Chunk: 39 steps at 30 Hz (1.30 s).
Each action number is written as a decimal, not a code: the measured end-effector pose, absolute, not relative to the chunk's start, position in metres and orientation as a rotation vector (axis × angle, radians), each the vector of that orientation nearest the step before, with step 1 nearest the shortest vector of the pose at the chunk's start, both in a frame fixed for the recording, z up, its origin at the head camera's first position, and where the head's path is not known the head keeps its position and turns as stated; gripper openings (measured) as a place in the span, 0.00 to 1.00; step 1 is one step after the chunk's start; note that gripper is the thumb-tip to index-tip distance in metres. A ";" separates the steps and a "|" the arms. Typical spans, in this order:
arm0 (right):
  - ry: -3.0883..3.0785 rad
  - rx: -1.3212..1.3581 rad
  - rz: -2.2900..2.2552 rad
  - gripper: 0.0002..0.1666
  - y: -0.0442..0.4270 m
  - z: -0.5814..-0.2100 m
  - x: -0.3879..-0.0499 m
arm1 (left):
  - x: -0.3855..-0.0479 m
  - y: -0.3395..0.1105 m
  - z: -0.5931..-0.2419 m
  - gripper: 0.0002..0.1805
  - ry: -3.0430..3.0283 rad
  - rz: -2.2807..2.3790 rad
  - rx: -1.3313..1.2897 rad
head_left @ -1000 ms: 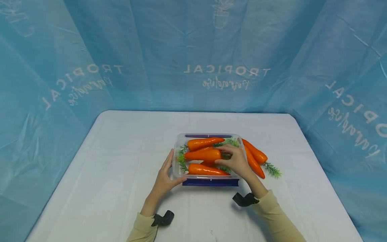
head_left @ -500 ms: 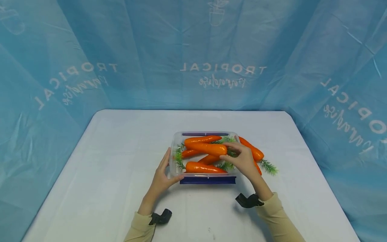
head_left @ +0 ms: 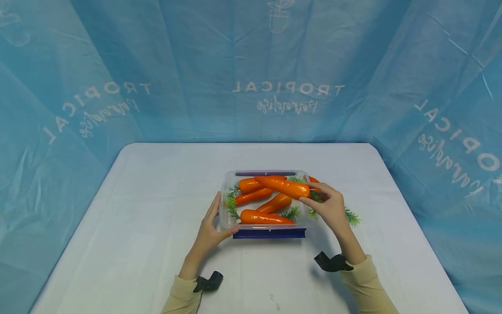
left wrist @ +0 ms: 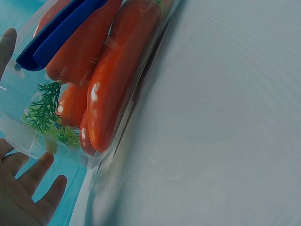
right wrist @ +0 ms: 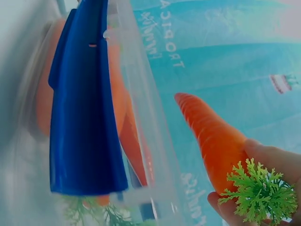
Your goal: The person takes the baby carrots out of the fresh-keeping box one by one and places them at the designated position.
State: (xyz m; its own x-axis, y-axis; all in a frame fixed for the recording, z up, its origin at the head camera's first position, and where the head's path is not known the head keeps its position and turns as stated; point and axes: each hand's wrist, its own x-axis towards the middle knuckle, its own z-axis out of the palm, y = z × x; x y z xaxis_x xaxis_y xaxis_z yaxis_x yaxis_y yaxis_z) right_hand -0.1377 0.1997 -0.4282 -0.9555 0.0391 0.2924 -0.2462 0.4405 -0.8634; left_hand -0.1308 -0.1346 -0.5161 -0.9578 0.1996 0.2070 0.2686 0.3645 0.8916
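My right hand [head_left: 331, 207] pinches an orange carrot [head_left: 286, 187] by its thick, leafy end. The carrot is raised above the right side of a clear plastic box [head_left: 223, 213], its tip pointing to the far left. In the right wrist view, the held carrot [right wrist: 211, 141] is outside the box wall, with green fronds [right wrist: 261, 193] over the palm. My left hand [head_left: 208, 233] rests on the box's left front corner, fingers straight along the side and thumb at the front. Several carrots lie inside, among them one [head_left: 264, 217] near the front wall.
Carrots lie on the white table [head_left: 157, 196] just right of the box, mostly hidden by the right hand; green leaves [head_left: 351, 216] stick out there. A blue latch flap [head_left: 269, 233] hangs at the box's front. Blue printed curtains [head_left: 196, 52] surround the table.
My right hand has lifted the carrot from among the others in the box and carried it up and to the right. The left hand stays at the box's corner.
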 end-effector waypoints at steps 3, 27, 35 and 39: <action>-2.389 0.164 1.530 0.23 0.205 -0.428 -0.137 | -0.131 -0.135 -0.517 0.60 -2.541 -1.693 -0.428; -2.191 -0.307 1.585 0.25 0.259 -0.432 -0.139 | -0.131 -0.133 -0.518 0.60 -2.578 -1.655 -0.400; -2.148 -0.399 1.590 0.26 0.275 -0.442 -0.144 | -0.122 -0.127 -0.489 0.57 -2.572 -1.678 -0.421; -2.154 -0.424 1.584 0.26 0.280 -0.450 -0.147 | -0.118 -0.126 -0.479 0.57 -2.584 -1.659 -0.415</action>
State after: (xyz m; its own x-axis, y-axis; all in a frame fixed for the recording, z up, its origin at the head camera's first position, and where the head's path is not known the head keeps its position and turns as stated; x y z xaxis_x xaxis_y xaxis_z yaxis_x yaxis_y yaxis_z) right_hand -0.1471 0.2796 -0.4503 -0.8602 0.4841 0.1600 -0.0085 0.3003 -0.9538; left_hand -0.1185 -0.1262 -0.4790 -0.9633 0.2001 0.1790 0.2461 0.3913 0.8868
